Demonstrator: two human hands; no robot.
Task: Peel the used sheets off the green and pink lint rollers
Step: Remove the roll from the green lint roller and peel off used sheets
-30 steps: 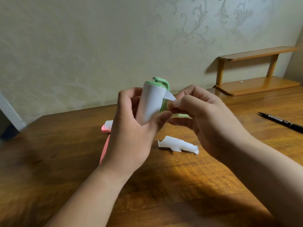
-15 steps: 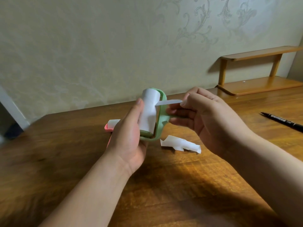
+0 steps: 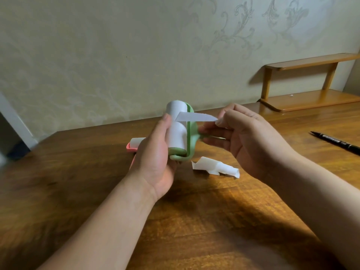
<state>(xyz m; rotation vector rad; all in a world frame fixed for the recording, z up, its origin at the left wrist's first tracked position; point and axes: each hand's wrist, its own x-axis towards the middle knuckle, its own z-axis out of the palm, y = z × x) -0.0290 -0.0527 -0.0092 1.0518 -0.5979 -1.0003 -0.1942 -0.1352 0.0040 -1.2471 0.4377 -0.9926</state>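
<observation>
Head view, one moment, items as seen.

Green lint roller [image 3: 190, 137]: held upright above the wooden table [image 3: 214, 221], middle of the scene. White roll faces left, green frame runs down its right side and curls under the bottom end.

Left hand [image 3: 155, 158]: wrapped around the roller from the left and below, thumb pressed against the white roll.

Sheet strip [image 3: 195, 116]: narrow white band, one end attached to the upper part of the roll, the other stretched out to the right, clear of the roll.

Right hand [image 3: 247, 137]: just right of the roller, thumb and forefinger pinched together on the free end of the strip; lower fingers touch the green frame.

Pink lint roller [image 3: 134, 146]: lying on the table behind the left hand, mostly hidden; a white roll end and pink edge show.

Peeled sheet [image 3: 215, 168]: crumpled white piece on the table, near side of the green roller, between the two hands.

Black pen [image 3: 337, 142]: on the table, far right.

Wooden shelf [image 3: 311, 84]: far right, against the wall.
</observation>
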